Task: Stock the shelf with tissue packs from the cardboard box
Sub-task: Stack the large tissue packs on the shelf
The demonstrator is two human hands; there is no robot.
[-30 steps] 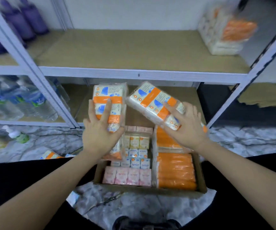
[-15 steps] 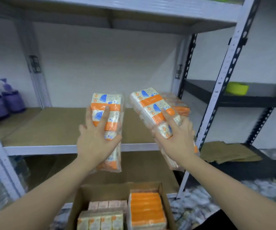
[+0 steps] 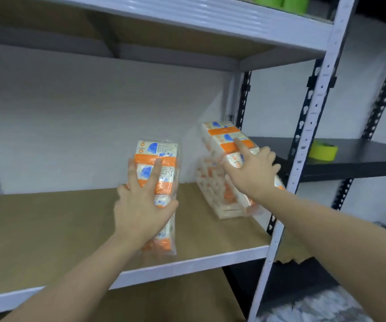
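Note:
My left hand (image 3: 141,203) grips an orange-and-white tissue pack (image 3: 158,163), held upright over the middle of the brown shelf board (image 3: 48,226). My right hand (image 3: 251,170) grips a second tissue pack (image 3: 224,135), tilted, above a stack of tissue packs (image 3: 217,194) that lies on the shelf at its right end, next to the white upright post (image 3: 303,145). The cardboard box is out of view.
An upper shelf (image 3: 187,24) roofs the bay, with green rolls (image 3: 280,2) on it. To the right, a black shelf (image 3: 361,159) carries a yellow-green tape roll (image 3: 323,151). The left half of the brown board is bare. A lower shelf board shows beneath.
Both hands rose from the box to shelf height and moved forward with their packs. The right hand's pack now hangs over the stack at the shelf's right end. The box dropped out of view.

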